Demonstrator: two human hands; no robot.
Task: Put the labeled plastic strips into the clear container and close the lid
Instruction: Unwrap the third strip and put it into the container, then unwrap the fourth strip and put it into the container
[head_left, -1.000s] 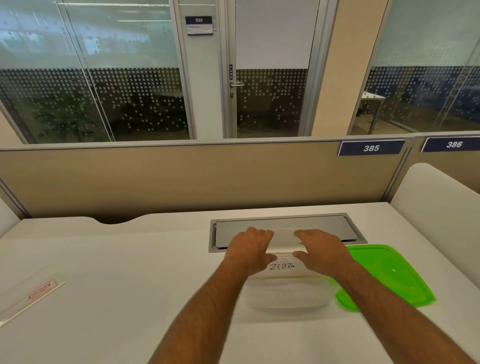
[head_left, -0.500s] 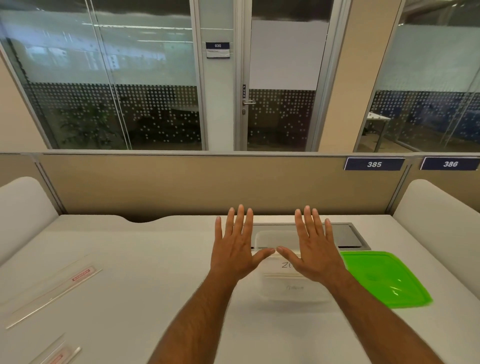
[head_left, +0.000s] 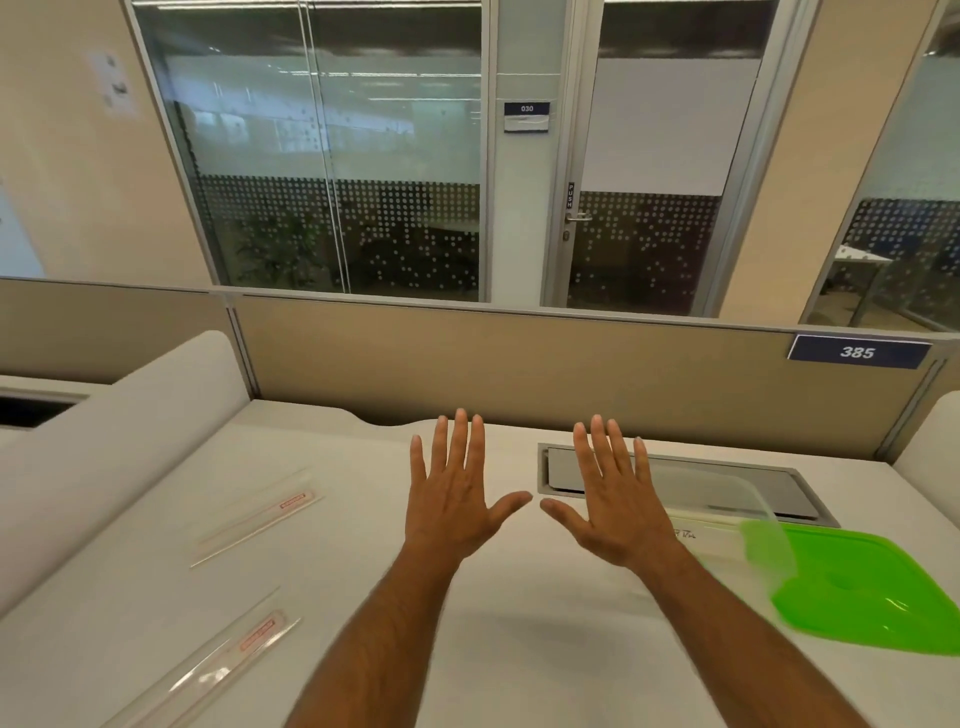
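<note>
Two clear plastic strips with red labels lie on the white desk at the left: one farther strip and one nearer strip at the lower left. The clear container, open and with handwriting on its side, stands right of centre, partly hidden behind my right hand. Its green lid lies flat on the desk to the right, touching the container. My left hand hovers beside the right one. Both hands are spread flat, fingers apart, palms down, holding nothing.
A grey cable hatch is set into the desk behind the container. A beige partition closes off the back, and white rounded side dividers stand left and right. Glass office walls lie beyond.
My hands left the container's rim, rose and spread flat. The view swung left, so the container and lid now sit to the right and a second strip shows more fully.
</note>
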